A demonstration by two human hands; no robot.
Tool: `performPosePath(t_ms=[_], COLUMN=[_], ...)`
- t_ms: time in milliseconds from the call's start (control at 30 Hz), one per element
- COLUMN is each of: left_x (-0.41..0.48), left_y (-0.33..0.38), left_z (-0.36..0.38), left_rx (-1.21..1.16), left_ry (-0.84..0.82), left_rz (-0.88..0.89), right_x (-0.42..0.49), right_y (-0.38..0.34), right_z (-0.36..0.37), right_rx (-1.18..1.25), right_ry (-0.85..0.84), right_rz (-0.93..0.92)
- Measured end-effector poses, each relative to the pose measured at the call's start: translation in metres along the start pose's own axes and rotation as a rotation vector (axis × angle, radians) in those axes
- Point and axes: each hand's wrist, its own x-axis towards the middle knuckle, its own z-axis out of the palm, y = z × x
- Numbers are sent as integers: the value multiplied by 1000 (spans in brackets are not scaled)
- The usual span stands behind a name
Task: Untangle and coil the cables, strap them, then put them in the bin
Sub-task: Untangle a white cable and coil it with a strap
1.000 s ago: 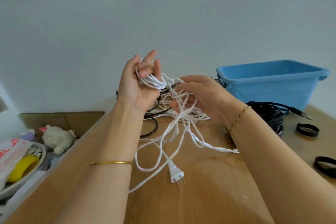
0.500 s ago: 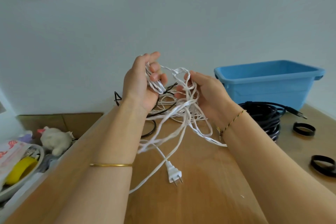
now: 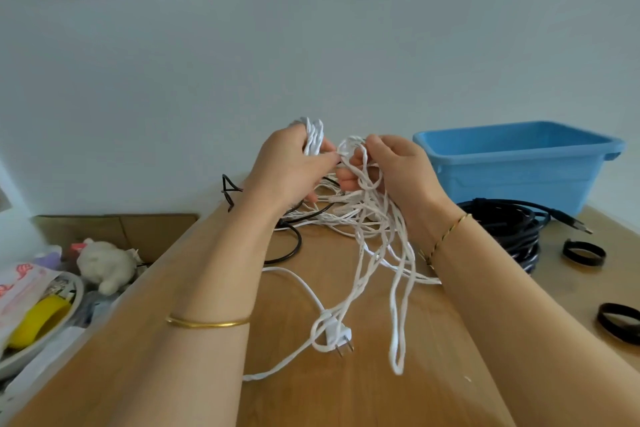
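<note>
- The left hand (image 3: 289,166) is raised above the far middle of the wooden tabletop (image 3: 346,399). Its fingers are curled round a bunch of loops of the tangled white twisted cable (image 3: 372,218).
- The right hand (image 3: 398,173), just beside the left, pinches other strands of the same cable between thumb and curled fingers.
- From both hands the cable hangs in loose loops down to the tabletop. Its white two-prong plug (image 3: 337,336) lies on the wood near the middle, with a strand looped round it.
- A thin black cable (image 3: 292,246) lies on the tabletop at the far left of the tangle, partly under it.
- A rectangular blue plastic bin (image 3: 519,166) stands at the far right, by the wall.
- A coiled thick black cable (image 3: 509,232) lies just in front of the bin.
- Two black strap rings lie on the right of the tabletop, one farther (image 3: 584,252) and one nearer (image 3: 620,322).
- Left of the tabletop and lower are a white plush toy (image 3: 104,263) and a yellow roll (image 3: 38,319) in a pale bowl.
</note>
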Motion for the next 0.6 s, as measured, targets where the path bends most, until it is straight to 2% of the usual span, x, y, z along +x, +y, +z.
performPosePath(t_ms=[100,167,200,267,333,400,433,500,533,600], left_x=[1,3,5,7,8,8,7,7,6,4], left_y=[2,0,-1,-2,-3,-3,-3,-4,-3,-2], left_z=[-1,-8,-11,-16,-18,-22,-25,-30,-30,-26], left_rx=[183,202,180,147,138,105,83,48,33,32], left_ry=[130,246,286,341,413,478,499,474,420,301], left_rz=[101,137,151,178,191,176,163,143,142,151], right_x=[1,4,7,11,13,12,12,12,13,14], right_y=[4,7,10,15,19,24,25,28,28,22], right_z=[-3,-14,-20,-30,-30,-28,-28,-29,-29,-25], right_rx=[-65,-78,-172,-609,-1058,-1297,-1367,-1380,-1307,-1004], right_ry=[94,152,152,16,-222,-414,-454,-414,-349,-160], right_rz=[110,197,224,246,287,342,350,293,236,109])
